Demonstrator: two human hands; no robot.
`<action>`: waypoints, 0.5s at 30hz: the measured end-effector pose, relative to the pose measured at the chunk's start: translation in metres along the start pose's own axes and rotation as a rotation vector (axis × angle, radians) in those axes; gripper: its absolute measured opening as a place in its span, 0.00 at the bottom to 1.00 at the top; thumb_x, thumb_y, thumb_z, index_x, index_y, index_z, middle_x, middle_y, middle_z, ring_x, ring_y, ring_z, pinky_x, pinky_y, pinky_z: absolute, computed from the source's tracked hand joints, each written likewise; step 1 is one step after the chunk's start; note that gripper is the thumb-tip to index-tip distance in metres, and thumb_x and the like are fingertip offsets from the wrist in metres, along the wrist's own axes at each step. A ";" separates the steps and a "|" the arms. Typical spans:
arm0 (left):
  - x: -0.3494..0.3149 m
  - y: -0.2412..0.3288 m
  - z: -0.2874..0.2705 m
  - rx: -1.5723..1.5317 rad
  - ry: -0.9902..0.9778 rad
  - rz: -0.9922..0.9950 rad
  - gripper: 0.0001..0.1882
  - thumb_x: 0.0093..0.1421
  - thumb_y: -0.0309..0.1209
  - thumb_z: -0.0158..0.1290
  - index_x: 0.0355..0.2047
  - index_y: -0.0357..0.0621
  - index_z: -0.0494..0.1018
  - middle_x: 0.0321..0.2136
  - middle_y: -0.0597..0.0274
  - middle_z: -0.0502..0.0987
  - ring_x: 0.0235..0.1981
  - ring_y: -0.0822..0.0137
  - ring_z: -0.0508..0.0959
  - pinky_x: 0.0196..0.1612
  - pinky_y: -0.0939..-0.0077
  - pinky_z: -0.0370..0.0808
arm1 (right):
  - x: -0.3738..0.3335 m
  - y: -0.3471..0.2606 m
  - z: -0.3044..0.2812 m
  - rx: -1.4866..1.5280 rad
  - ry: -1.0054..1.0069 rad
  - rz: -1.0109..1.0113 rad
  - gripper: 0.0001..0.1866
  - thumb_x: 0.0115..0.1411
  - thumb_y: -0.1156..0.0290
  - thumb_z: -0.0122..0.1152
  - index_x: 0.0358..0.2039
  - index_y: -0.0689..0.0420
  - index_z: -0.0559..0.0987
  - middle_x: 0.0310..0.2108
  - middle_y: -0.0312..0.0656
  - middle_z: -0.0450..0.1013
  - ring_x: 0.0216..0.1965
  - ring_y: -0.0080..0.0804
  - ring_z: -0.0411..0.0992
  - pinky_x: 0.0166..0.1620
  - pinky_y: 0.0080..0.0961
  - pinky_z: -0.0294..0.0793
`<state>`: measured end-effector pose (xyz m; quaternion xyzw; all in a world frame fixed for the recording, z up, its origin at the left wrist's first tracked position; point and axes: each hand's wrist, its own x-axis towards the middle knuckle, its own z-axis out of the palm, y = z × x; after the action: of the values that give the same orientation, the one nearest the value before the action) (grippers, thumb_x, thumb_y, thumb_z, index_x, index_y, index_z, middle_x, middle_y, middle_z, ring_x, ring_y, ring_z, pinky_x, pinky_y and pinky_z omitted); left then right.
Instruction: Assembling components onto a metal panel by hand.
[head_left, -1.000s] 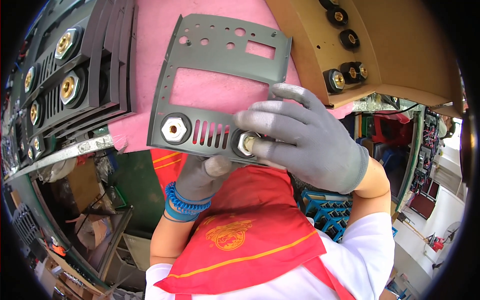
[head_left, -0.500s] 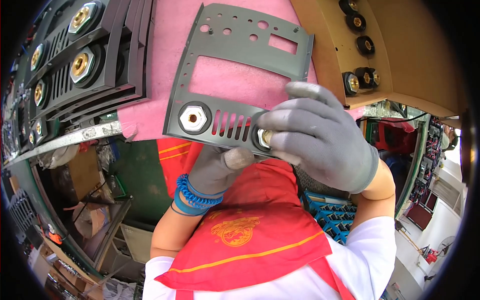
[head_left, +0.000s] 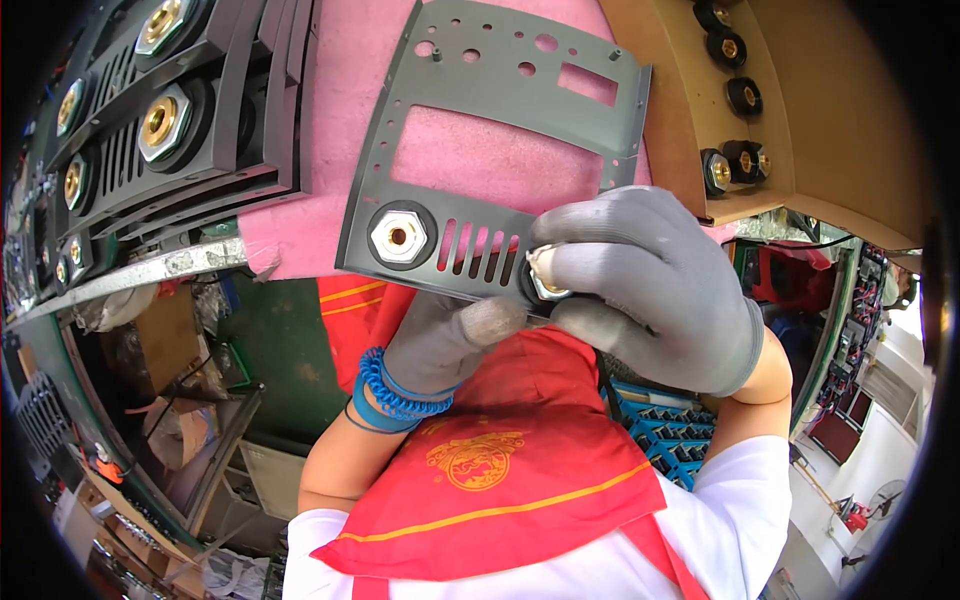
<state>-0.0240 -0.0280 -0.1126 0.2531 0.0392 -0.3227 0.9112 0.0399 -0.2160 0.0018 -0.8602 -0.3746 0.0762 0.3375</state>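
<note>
A dark grey metal panel (head_left: 500, 100) with a large cutout, round holes and slots lies on the pink-covered table, its near edge over the table's edge. At its near left corner a socket with a silver hex nut (head_left: 398, 236) is fitted. My right hand (head_left: 650, 285), in a grey glove, has its fingers closed round a second hex nut (head_left: 547, 280) at the near right corner; the fingers partly hide it. My left hand (head_left: 445, 340), also gloved, grips the panel's near edge, thumb on top and fingers hidden underneath.
Stacked grey panels (head_left: 230, 150) with fitted nuts stand on the left. A cardboard box (head_left: 830, 130) at the right holds several black fittings (head_left: 744, 95) with brass centres. Below the table are blue crates (head_left: 670, 435) of small parts. Pink sheeting (head_left: 345, 120) covers the table.
The panel has shifted slightly to the right, along with both hands. My right fingers have changed their hold round the nut.
</note>
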 end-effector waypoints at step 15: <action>-0.001 -0.003 0.008 1.029 0.334 0.099 0.14 0.68 0.24 0.45 0.52 0.31 0.66 0.43 0.54 0.73 0.45 0.65 0.75 0.50 0.73 0.72 | 0.001 0.006 0.001 0.194 -0.088 0.006 0.20 0.42 0.82 0.63 0.39 0.56 0.78 0.44 0.39 0.75 0.43 0.42 0.73 0.45 0.35 0.72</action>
<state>-0.0275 -0.0335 -0.1068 0.7160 0.0083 -0.2121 0.6651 0.0437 -0.2176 -0.0023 -0.8204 -0.3773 0.1510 0.4023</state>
